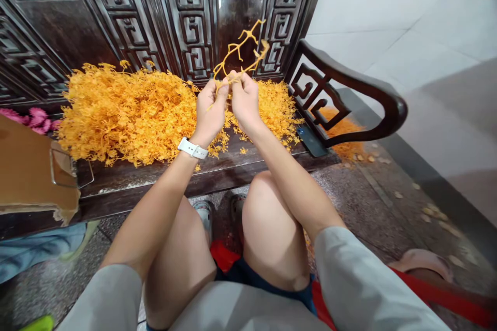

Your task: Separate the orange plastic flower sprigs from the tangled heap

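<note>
Both hands meet above the dark wooden bench, fingers pinched close together. My left hand (pixel 210 109), with a white watch (pixel 192 148) at the wrist, grips the lower end of a yellow branched plastic stem (pixel 236 47). My right hand (pixel 245 99) is closed on the same stem beside it; the stem's thin twigs rise above the fingertips. Where the fingers meet, the detail is partly hidden. A large heap of orange-yellow branched pieces (pixel 132 114) lies to the left of the hands, and a smaller heap (pixel 274 111) lies behind and right of my right hand.
A carved backrest (pixel 194 26) rises behind the bench, with a curved armrest (pixel 361 83) at right. A dark phone (pixel 311 139) lies beside the armrest. At left stand a cardboard box (pixel 31 165) and pink flowers (pixel 39 119). More orange pieces (pixel 345 137) lie on the floor.
</note>
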The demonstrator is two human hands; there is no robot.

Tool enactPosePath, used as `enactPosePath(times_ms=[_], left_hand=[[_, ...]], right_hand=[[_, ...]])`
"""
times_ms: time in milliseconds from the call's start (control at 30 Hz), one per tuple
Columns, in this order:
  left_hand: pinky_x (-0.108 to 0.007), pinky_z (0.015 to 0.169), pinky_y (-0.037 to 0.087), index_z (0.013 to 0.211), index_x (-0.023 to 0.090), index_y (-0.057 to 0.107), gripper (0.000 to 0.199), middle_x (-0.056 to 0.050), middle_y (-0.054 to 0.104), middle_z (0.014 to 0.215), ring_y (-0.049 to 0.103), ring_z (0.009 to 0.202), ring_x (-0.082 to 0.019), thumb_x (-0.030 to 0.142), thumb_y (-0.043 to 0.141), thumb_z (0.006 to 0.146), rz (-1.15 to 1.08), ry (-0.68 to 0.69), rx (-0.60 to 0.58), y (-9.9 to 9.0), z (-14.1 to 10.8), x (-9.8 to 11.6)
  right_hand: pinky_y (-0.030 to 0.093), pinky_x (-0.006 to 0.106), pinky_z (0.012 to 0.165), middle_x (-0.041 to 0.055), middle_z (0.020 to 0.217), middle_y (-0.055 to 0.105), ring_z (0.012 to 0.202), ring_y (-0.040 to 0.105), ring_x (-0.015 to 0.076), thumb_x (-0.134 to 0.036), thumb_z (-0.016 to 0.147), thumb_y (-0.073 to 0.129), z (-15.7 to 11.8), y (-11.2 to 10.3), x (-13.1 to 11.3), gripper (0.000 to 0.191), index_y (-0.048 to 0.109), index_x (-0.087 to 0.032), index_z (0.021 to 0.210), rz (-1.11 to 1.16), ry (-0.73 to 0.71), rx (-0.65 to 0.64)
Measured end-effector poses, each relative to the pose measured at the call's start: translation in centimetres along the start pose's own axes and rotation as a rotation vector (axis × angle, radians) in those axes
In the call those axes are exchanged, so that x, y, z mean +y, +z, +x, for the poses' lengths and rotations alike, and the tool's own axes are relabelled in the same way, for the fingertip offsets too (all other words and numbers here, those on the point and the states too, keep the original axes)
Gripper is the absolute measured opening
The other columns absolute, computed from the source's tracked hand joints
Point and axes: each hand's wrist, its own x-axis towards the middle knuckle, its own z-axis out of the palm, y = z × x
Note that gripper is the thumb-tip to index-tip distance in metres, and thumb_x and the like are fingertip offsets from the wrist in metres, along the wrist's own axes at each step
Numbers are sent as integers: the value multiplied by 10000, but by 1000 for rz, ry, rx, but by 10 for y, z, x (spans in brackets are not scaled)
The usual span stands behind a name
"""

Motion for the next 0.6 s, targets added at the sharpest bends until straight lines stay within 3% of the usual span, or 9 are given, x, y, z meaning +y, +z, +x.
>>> enactPosePath(times_ms=[200,367,600], left_hand=[[-318,697,489,794,218,595,469,-23,564,720,616,768,-191,645,635,981,171,42,61,-2,-7,8],[-303,685,486,776,221,604,410,-27,617,744,609,757,-178,568,700,973,131,20,115,2,-8,8],[-231,452,294,712,211,525,348,41,449,588,344,461,-81,307,701,997,-254,-284,53,9,-4,23]], right_hand=[[589,338,846,28,871,548,903,620,172,-757,1038,382,-1,3,-2,573,512,-224,876,-61,-2,65],[554,305,751,19,843,530,832,595,154,-806,1007,381,-6,7,-6,613,509,-222,878,-169,-51,74],[393,253,495,-23,666,367,587,448,123,-821,950,520,0,9,-14,595,478,-239,832,103,199,-67]])
